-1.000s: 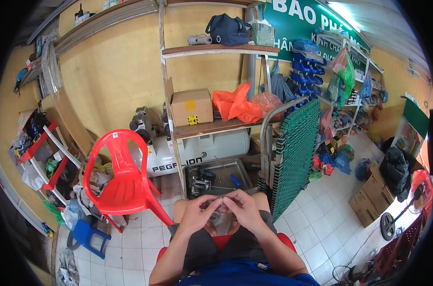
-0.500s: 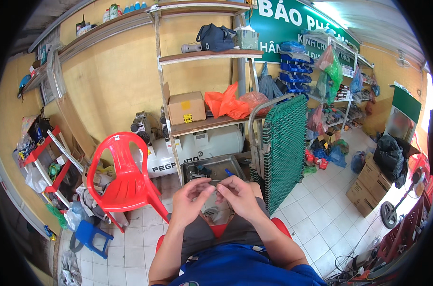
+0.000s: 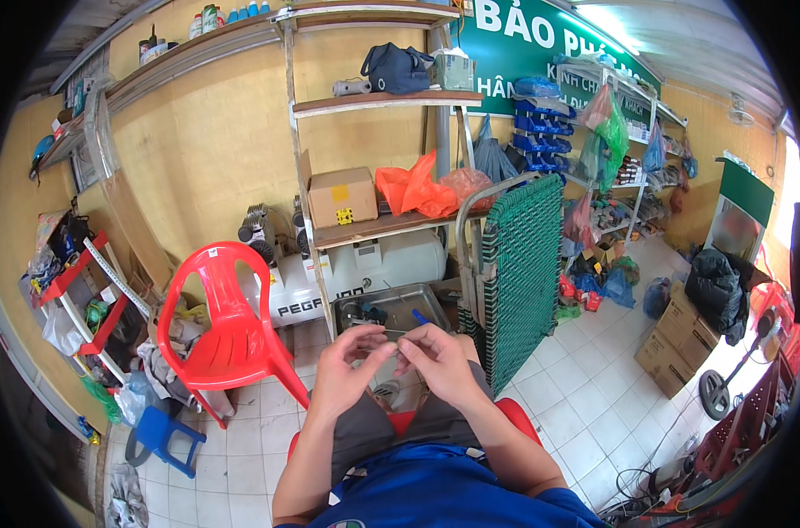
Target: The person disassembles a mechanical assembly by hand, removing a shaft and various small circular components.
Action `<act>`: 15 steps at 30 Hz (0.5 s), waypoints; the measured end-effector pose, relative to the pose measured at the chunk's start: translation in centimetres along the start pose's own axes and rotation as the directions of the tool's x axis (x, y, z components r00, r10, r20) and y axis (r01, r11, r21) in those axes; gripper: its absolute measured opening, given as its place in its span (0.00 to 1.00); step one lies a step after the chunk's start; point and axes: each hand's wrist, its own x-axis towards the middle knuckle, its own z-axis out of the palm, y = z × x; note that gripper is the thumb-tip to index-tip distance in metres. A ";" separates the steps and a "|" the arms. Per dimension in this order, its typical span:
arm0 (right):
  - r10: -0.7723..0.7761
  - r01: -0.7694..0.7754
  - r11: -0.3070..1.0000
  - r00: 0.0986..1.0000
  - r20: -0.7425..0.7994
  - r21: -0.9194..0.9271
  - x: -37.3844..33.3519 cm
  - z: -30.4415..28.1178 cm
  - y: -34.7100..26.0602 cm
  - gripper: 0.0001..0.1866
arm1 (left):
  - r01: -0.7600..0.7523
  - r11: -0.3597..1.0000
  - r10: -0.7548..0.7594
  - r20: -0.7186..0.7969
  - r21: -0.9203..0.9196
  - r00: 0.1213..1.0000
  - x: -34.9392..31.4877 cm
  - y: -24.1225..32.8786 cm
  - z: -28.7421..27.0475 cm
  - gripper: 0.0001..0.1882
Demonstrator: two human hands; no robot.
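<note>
My left hand (image 3: 352, 365) and my right hand (image 3: 440, 356) are raised above my lap, close together and facing each other. The thumb and fingers of each hand are bent into a pinch. A thin, pale, wire-like piece (image 3: 395, 332) shows between the fingertips, too small to name. Just beyond my hands lies a metal tray (image 3: 409, 293) holding dark metal parts (image 3: 362, 311) and a blue-handled item (image 3: 419, 316). My fingers partly hide the tray's near side.
A red plastic chair (image 3: 224, 339) stands to the left, with a small blue stool (image 3: 169, 437) beyond it. At right leans a folded green woven bed (image 3: 519, 273). Ahead are shelves (image 3: 391, 106) and a white tank (image 3: 391, 262). Cardboard boxes (image 3: 673, 352) stand further right.
My view has shifted slightly. Both hands keep nearly the same pinched pose over my lap, and nothing has visibly been taken up or let go.
</note>
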 end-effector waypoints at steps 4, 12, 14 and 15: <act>0.006 -0.006 1.000 1.000 -0.004 -0.005 0.0 -0.1 0.3 0.07 | 0.136 0.982 -0.147 0.071 0.131 0.987 0.1 -1.3 -0.8 0.11; 0.050 -0.051 0.998 0.999 0.016 0.025 -0.1 0.5 -0.5 0.08 | 0.159 0.983 -0.170 0.129 0.095 0.977 0.2 -0.6 -1.6 0.10; 0.063 -0.064 0.997 0.998 0.031 0.043 -0.1 0.3 -0.3 0.08 | 0.059 0.991 -0.076 0.144 0.117 0.987 0.1 -0.7 -1.6 0.10; 0.077 -0.079 0.995 0.997 0.028 0.060 -0.1 0.3 -0.2 0.08 | 0.008 0.991 -0.029 0.154 0.133 0.988 0.1 -0.6 -1.6 0.10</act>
